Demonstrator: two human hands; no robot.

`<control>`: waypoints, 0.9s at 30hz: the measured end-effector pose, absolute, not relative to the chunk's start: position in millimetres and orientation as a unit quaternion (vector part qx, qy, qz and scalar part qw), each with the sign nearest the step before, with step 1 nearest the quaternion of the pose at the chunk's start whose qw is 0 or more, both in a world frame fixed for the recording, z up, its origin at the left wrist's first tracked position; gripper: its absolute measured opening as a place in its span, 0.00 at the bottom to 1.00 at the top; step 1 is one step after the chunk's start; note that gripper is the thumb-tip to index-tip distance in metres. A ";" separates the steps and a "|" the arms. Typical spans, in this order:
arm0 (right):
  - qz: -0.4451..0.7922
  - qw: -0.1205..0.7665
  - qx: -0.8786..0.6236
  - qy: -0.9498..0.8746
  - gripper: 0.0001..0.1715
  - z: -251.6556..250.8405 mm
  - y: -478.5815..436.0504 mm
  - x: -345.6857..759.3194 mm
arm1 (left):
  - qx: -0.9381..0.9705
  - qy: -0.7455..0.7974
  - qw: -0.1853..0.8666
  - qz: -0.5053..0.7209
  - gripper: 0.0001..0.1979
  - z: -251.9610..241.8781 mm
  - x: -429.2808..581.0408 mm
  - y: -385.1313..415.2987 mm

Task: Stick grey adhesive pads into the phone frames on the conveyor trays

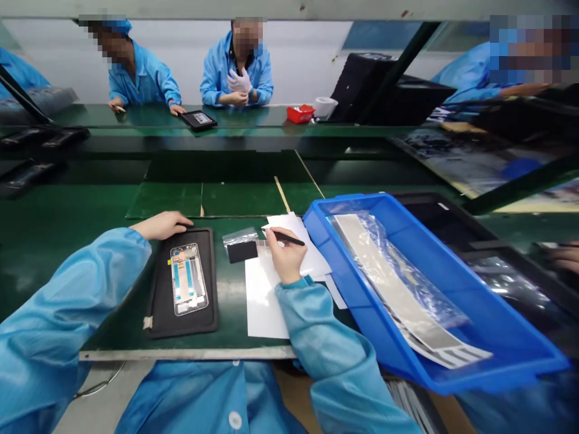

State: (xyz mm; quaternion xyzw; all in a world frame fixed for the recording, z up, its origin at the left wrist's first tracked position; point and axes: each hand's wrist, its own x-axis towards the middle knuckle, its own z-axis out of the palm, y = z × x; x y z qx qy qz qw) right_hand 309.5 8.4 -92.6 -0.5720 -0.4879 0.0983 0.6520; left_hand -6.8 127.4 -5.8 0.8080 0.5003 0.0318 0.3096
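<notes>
My left hand (165,225) is closed over the far left edge of a black padded tray (163,313). In the tray lies an opened phone frame (189,279) with bare inner parts, blue strips and a small yellow tab at its left side. My right hand (288,255) grips a slim black pen-shaped tool (289,237), its thin tip pointing left. That hand is above white paper sheets (265,304). Between the hands sits a small clear plastic bag (239,237) with a black rectangular piece (242,252) at it.
A blue bin (452,289) at right holds long pale strips (384,271) and clear plastic wrap. Black trays (511,271) lie beyond it. Co-workers in blue sit across the bench, near another tray (199,120) and a red box (300,113). A green board (239,196) lies ahead.
</notes>
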 end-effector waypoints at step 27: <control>0.220 0.633 -0.503 -0.546 0.08 -79.0 -13.5 261.4 | 0.839 0.469 0.203 0.187 0.10 -47.6 88.9 47.4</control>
